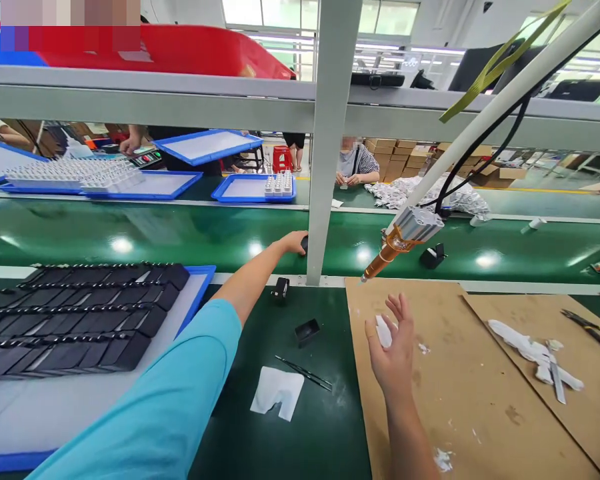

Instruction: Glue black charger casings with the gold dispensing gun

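My left hand (pixel 294 243) reaches out over the green belt beside the grey post. Its fingers are closed on a small black box (pixel 305 245), partly hidden by the post. My right hand (pixel 393 340) is raised above the brown cardboard, fingers curled, with a small white piece (pixel 384 331) between thumb and fingers; whether it is paper or cloth I cannot tell. Between my arms, on the dark green table, lie a small black box with a metal part (pixel 281 289), an open black box (pixel 307 331), tweezers (pixel 304 373) and a notched white sheet (pixel 277 392).
At left, a blue-edged tray (pixel 200 287) holds rows of black boxes (pixel 75 320). An orange-tipped tool (pixel 387 253) hangs above the cardboard (pixel 445 400). A white cloth (pixel 525 347) and pliers (pixel 593 327) lie right. Another black box (pixel 433 256) sits on the belt (pixel 220 233). A co-worker (pixel 357 163) sits opposite.
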`<control>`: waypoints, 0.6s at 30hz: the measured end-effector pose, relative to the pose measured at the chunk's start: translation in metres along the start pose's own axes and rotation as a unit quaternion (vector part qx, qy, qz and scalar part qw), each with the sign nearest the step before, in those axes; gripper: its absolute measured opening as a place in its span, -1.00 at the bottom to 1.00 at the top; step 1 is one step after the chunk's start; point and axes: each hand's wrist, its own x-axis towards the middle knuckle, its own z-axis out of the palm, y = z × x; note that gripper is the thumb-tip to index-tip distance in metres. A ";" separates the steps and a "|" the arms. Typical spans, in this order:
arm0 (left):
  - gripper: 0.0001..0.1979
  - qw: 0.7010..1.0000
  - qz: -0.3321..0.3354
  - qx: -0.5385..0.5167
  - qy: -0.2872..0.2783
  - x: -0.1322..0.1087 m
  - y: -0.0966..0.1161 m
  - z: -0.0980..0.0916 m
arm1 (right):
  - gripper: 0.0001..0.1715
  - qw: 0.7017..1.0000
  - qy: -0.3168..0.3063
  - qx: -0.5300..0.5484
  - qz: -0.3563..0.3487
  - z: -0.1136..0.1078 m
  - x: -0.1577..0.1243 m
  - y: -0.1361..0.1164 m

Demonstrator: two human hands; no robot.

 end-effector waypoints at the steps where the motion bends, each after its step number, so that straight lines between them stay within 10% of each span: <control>1: -0.40 1.000 -0.012 0.010 0.000 -0.001 -0.002 -0.002 | -0.16 1.000 -0.001 -0.001 -0.004 0.000 0.000 0.000; 10: -0.34 0.996 -0.078 0.044 -0.022 -0.107 -0.034 -0.038 | -0.11 0.998 0.000 0.046 0.036 0.001 0.004 0.003; 18: -0.20 0.996 -0.038 -0.023 -0.082 -0.183 -0.007 -0.011 | 0.01 0.982 -0.061 0.156 0.084 0.007 0.018 0.013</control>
